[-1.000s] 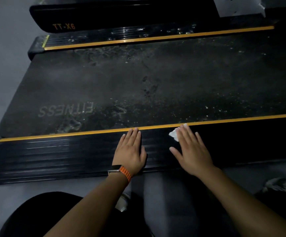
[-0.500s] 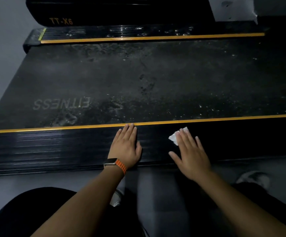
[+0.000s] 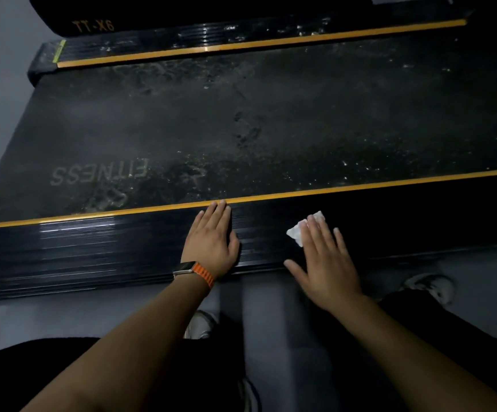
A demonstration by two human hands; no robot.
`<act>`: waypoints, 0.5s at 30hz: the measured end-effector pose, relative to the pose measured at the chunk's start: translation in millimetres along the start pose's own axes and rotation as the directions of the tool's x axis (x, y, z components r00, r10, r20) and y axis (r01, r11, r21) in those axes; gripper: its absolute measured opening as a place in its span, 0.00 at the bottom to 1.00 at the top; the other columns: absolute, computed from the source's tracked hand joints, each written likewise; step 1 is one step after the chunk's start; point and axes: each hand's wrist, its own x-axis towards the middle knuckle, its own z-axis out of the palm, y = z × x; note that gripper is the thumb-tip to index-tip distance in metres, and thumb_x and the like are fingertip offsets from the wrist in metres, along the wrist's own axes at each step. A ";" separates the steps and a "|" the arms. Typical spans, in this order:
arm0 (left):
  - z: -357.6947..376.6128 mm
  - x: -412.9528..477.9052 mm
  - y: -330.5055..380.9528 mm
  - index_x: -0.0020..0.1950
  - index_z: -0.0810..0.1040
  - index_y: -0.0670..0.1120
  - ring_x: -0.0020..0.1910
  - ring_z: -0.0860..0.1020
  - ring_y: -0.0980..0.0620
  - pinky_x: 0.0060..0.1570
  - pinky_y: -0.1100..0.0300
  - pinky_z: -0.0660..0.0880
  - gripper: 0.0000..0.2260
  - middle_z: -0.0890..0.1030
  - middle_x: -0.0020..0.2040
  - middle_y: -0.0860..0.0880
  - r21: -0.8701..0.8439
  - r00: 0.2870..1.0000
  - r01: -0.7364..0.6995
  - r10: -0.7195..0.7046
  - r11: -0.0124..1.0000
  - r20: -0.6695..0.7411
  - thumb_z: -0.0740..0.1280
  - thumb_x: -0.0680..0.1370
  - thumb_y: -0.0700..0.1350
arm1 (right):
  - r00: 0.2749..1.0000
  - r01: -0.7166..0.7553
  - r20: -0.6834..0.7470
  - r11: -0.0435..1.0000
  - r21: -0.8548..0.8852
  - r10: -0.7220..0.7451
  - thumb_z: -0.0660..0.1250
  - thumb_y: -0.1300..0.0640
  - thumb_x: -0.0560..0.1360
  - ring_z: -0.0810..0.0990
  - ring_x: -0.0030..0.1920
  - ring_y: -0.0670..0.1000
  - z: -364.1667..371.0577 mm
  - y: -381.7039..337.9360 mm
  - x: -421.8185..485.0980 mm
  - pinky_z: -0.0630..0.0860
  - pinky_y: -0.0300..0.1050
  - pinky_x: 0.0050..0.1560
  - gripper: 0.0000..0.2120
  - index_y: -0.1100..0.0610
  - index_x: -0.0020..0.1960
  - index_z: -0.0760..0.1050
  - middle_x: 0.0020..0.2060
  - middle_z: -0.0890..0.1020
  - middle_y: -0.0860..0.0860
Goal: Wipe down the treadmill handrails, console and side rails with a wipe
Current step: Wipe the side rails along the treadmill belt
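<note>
A black ribbed side rail (image 3: 98,251) of the treadmill runs across the view, edged by a yellow stripe. My right hand (image 3: 323,263) lies flat with straight fingers on a small white wipe (image 3: 296,231), pressing it onto the rail; most of the wipe is hidden under the fingers. My left hand (image 3: 211,240), with an orange-strapped watch at the wrist, rests flat on the same rail to the left, fingertips at the yellow stripe. The far side rail (image 3: 182,43) lies beyond the belt.
The dusty black belt (image 3: 271,129) marked FITNESS lies between the two rails. Grey floor (image 3: 0,84) shows at the left and below the near rail. My dark-trousered legs and light shoes (image 3: 431,288) are close to the rail.
My right hand has slid the wipe a little to the right along the near rail. The left hand stays flat in about the same place.
</note>
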 end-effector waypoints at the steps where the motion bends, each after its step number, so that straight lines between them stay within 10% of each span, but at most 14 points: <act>1: 0.4 0.2 0.0 0.81 0.64 0.43 0.82 0.57 0.48 0.81 0.49 0.53 0.30 0.63 0.81 0.44 0.003 1.000 0.001 -0.001 1.000 -0.003 0.51 0.82 0.56 | 1.000 0.008 -0.014 1.000 0.008 -0.008 0.50 0.31 0.80 0.51 0.84 0.57 1.9 -10.3 -0.5 0.53 0.62 0.82 0.43 0.61 0.84 0.57 0.83 0.57 0.58; 9: 2.1 -0.6 -1.9 0.79 0.67 0.41 0.81 0.60 0.47 0.80 0.47 0.56 0.29 0.66 0.80 0.43 -0.005 0.999 -0.004 0.004 1.000 -0.032 0.53 0.82 0.54 | 0.966 0.253 -0.041 0.965 -0.066 -0.256 0.52 0.32 0.81 0.53 0.84 0.56 11.8 -22.6 -5.9 0.58 0.64 0.79 0.40 0.58 0.84 0.58 0.84 0.56 0.56; 15: 2.4 -1.5 -1.2 0.80 0.66 0.42 0.81 0.59 0.46 0.80 0.47 0.56 0.29 0.65 0.80 0.43 -0.002 1.000 -0.004 0.004 1.000 -0.024 0.53 0.82 0.54 | 0.990 0.087 -0.103 0.994 -0.071 -0.094 0.53 0.34 0.82 0.53 0.84 0.57 12.5 -15.9 -18.2 0.57 0.62 0.81 0.41 0.61 0.83 0.58 0.83 0.58 0.58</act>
